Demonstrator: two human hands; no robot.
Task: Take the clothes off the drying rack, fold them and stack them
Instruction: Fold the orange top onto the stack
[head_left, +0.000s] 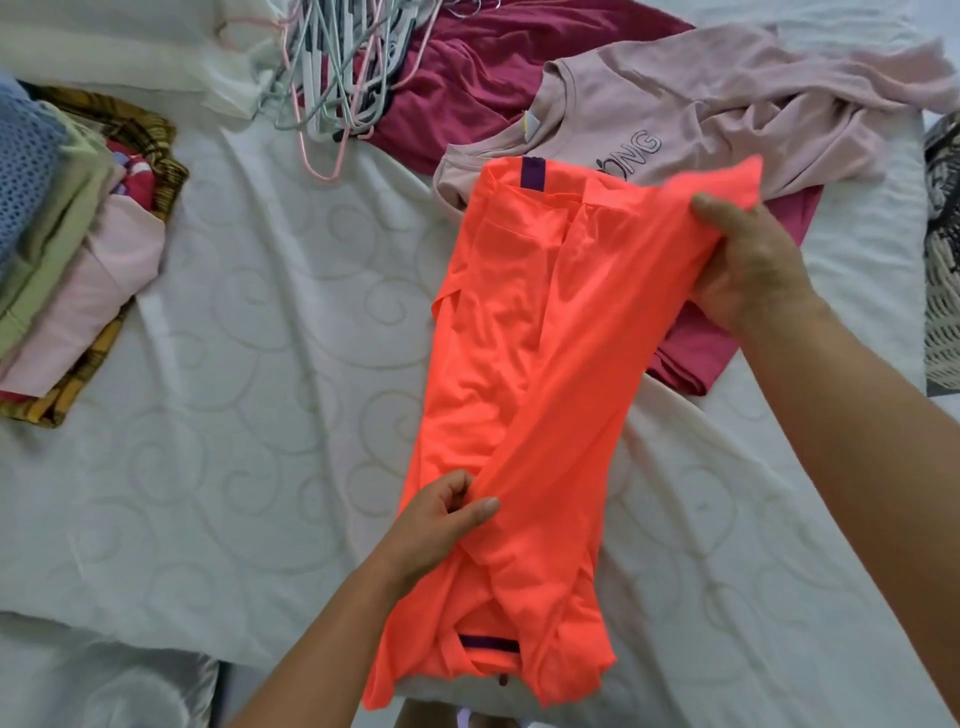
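Head view. Orange shirt lies on the bed at frame centre, its long axis running from lower centre toward upper right. Left hand pinches the turned-over panel at the lower end; right hand grips the same panel's upper-right edge. Folded stack sits at left. Woven basket, right edge: contents unseen.
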